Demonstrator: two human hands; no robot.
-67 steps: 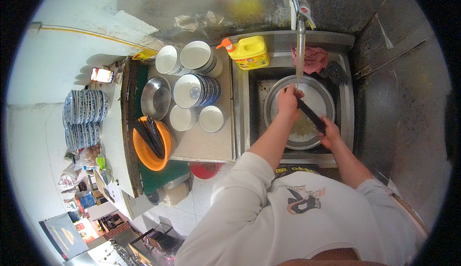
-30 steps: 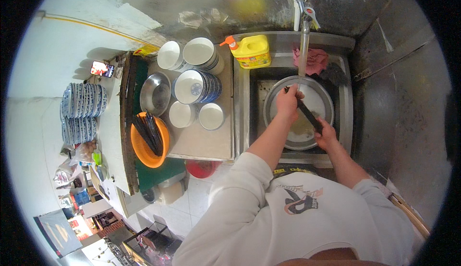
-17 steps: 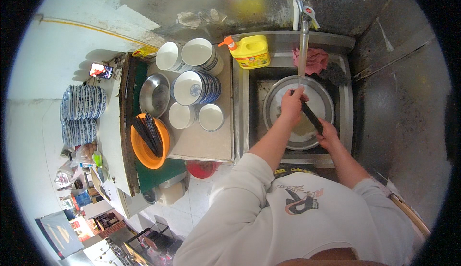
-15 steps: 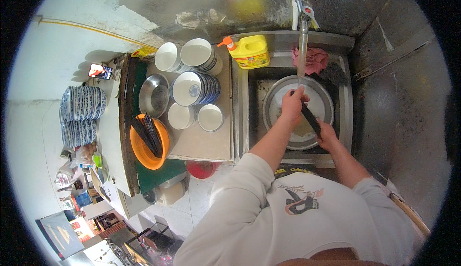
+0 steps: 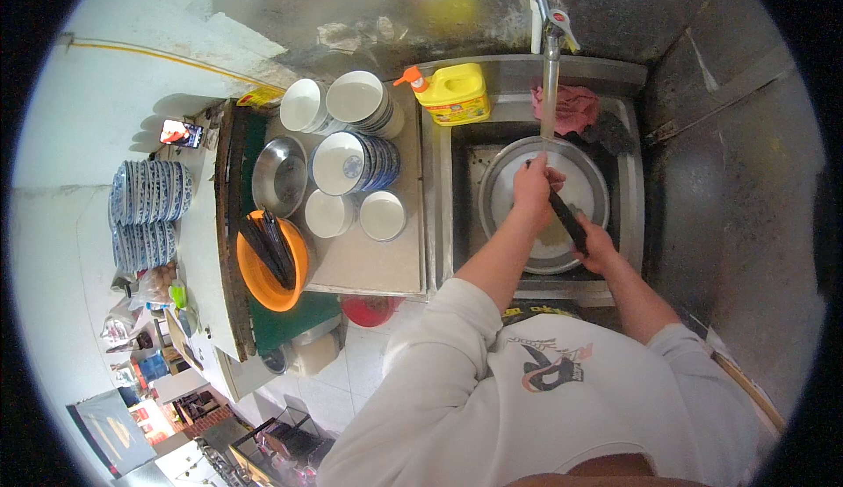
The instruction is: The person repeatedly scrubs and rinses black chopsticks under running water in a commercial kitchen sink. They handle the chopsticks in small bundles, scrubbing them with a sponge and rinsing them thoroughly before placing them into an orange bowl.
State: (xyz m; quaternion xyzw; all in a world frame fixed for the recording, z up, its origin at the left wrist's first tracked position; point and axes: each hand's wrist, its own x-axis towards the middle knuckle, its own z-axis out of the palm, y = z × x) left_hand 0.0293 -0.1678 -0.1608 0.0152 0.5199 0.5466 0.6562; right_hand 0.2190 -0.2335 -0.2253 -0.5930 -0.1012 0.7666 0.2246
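A bundle of black chopsticks [image 5: 567, 219] slants between my two hands over a round metal basin [image 5: 601, 190]. My left hand [image 5: 537, 187] is closed around the bundle's upper end, just below the faucet spout [image 5: 551, 65]. Around its lower end my right hand [image 5: 597, 245] is wrapped, near the basin's right rim. Whitish, cloudy water [image 5: 575, 166] shows in the basin, which sits inside the sink [image 5: 467, 263]. My fingers and the bundle hide part of the water.
A yellow detergent jug [image 5: 454, 94] and a pink cloth [image 5: 566, 108] rest at the sink's back edge. To the left stand stacked bowls [image 5: 338, 164], a metal bowl [image 5: 279, 177] and an orange basin [image 5: 303, 259] holding more black chopsticks. Farther left are patterned plates [image 5: 149, 193] and a phone [image 5: 182, 133].
The left hand has shifted slightly on the bundle's upper end. Both hands still hold the chopsticks over the basin; the view has moved a little.
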